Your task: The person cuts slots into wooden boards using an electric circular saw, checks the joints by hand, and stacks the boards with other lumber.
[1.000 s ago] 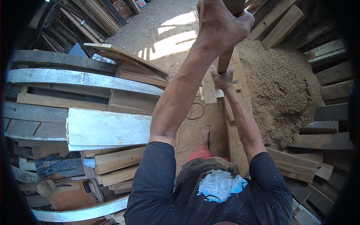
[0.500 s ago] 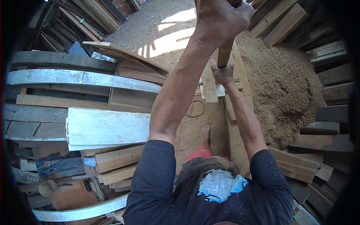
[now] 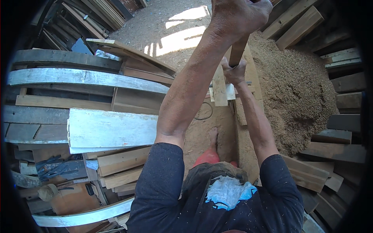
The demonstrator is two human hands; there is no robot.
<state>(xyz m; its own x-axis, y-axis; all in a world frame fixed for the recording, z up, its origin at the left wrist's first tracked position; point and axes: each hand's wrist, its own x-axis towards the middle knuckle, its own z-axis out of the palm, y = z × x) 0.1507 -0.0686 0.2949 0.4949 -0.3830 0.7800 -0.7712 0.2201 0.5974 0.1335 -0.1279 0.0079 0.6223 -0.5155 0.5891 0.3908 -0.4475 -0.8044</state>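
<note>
Slanting away lengthwise from the nearer left hand point(image 3: 243, 18), the brown bar point(image 3: 238, 49) reaches down to the farther right hand point(image 3: 236, 73), both wrapped round it.

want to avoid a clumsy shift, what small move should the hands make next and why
Perhaps lower the left hand slightly to level the straight brown wooden bar: both hands hold it, but the left looks raised well above the right hand, so the bar seems tilted.
</note>
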